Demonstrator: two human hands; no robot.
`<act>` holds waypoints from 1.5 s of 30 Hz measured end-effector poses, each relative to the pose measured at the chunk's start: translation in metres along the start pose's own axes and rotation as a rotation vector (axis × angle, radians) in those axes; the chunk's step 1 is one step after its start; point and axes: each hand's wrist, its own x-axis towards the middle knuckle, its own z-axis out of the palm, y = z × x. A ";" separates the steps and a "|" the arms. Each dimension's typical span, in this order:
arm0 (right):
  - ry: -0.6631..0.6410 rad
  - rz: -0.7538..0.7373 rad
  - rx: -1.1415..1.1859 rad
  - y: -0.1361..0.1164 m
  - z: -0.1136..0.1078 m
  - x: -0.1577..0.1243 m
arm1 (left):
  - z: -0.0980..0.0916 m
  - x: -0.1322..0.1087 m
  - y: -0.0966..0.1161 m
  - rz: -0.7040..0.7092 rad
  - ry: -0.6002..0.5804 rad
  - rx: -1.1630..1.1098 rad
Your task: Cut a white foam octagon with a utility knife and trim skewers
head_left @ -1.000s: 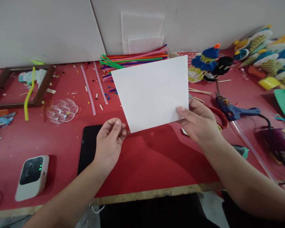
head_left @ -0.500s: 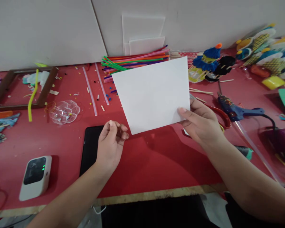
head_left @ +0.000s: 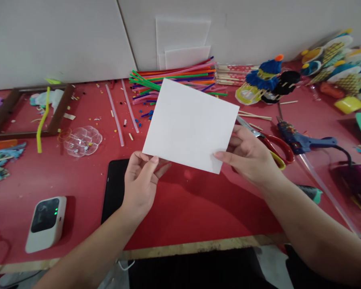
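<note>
Apparently the step is handling the white sheet (head_left: 190, 125), left hand (head_left: 140, 182) pinching its near-left corner, right hand (head_left: 252, 158) its right edge; moving it likely calls for even grips.

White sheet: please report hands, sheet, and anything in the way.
Right hand pinching white sheet at right. Left hand at its lower-left edge, grip unclear. Sheet raised, tilted. Scissors close beside right hand.

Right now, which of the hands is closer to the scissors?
The right hand: it is beside the scissors in the view, gripping the white sheet. The left hand is farther away, across the sheet, at its lower left corner.
</note>
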 end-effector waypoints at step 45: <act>0.317 -0.187 -0.664 -0.031 -0.028 -0.001 | -0.003 -0.005 -0.006 -0.176 -0.019 0.551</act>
